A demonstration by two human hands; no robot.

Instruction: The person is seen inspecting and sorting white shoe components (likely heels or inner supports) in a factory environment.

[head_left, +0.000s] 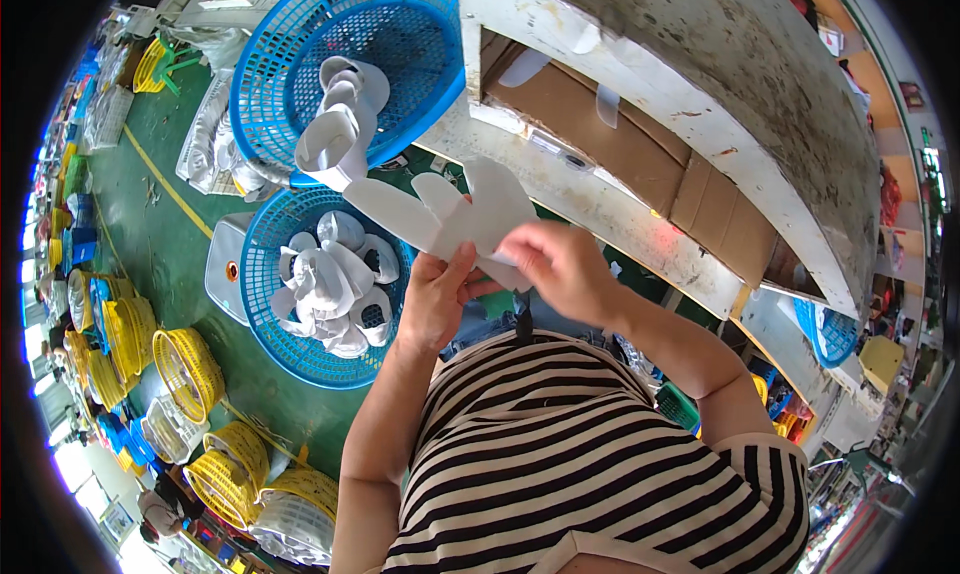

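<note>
In front of my body, my left hand (438,299) grips several flat white insoles (440,206), thumb on top. They fan out from my fingers, their rounded ends pointing away from me. My right hand (565,269) is curled at the right side of the fan, thumb and fingers closed on the lower edge of an insole. It is slightly smeared by motion, and its fingertips are partly hidden. Beyond the fan, a stack of white shoe uppers (335,142) stands in a blue plastic basket (262,49).
A lower blue basket (262,319) on the green floor (180,264) holds a heap of white uppers (325,279). To the right is a worn white bench (690,44) with cardboard (640,164) in its opening. Yellow baskets (190,374) stand at the left.
</note>
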